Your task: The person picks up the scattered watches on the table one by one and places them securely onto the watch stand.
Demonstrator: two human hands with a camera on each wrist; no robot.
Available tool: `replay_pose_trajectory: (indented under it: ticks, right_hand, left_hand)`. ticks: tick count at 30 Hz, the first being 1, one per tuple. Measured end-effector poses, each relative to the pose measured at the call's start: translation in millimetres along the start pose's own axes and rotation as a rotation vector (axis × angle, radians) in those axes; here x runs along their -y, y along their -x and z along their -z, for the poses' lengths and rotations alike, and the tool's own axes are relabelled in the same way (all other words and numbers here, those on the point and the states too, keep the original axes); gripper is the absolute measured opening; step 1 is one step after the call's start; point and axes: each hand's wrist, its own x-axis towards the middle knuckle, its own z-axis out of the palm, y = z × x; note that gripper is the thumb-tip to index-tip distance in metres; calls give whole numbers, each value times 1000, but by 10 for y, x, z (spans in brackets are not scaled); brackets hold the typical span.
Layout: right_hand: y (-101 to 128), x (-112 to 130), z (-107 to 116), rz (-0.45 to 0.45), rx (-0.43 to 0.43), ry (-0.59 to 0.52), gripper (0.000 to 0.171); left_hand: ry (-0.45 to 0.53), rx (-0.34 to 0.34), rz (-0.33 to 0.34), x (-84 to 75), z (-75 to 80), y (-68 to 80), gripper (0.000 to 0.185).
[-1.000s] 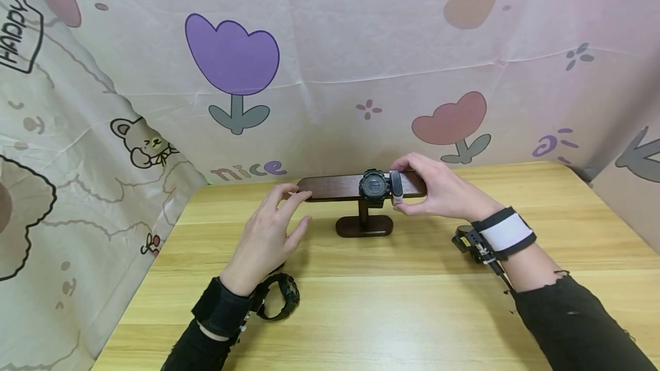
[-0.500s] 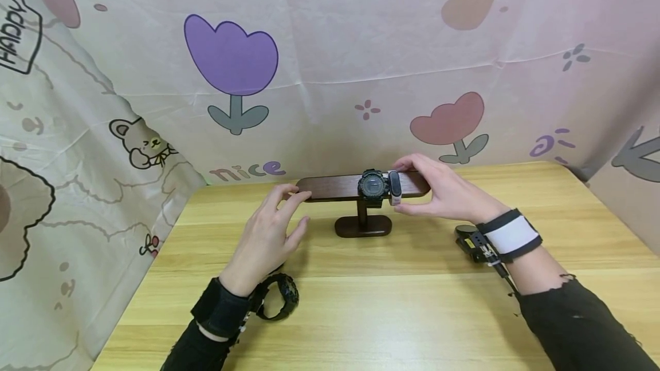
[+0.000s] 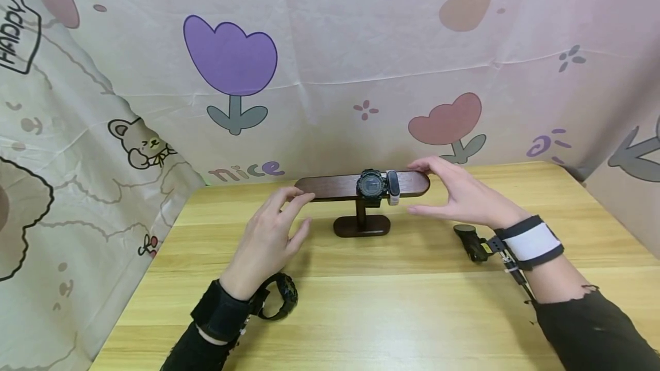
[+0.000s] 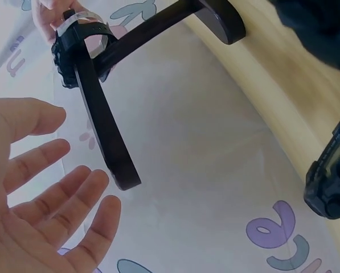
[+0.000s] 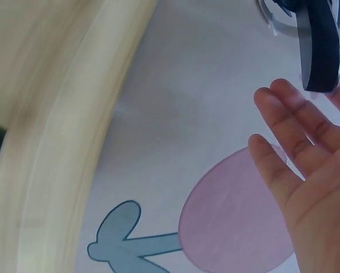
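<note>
Stand (image 3: 361, 186) between both hands, on table (image 3: 412, 302); black watch (image 3: 372, 185) and slim band (image 3: 393, 186) strapped on bar. Right hand (image 3: 459, 193) released, fingers spread, just beside bar's end, band just beyond fingertips. Left hand (image 3: 268, 239) relaxed, empty, near other end.
Left wrist: palm (image 4: 27, 199) open, bar tip (image 4: 124, 176) just past fingers.
Right wrist: blurred; fingers (image 5: 295, 148) straight, apparently clear of bar.

A dark wooden T-shaped watch stand (image 3: 330, 186) stood upright near the table's far edge, carrying a black watch (image 3: 372, 186) and a slim band (image 3: 393, 186) side by side, right of centre.
</note>
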Motion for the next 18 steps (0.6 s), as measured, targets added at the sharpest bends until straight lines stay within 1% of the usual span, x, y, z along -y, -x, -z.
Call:
replay_pose_trajectory:
  ticks: [8,11,18]
  right_hand:
    - [145,-59,62,-60,5,-13,89]
    - [211,-96,87,-82,14,1,90]
    - [373,-205,130,-86,22,42,84]
  left_hand:
    - [13,12,-27,-58,-18,-2,45]
    - [16,21,-35,-83,-24,-2,46]
    - [14,31,-53,-130,-38,-2,47]
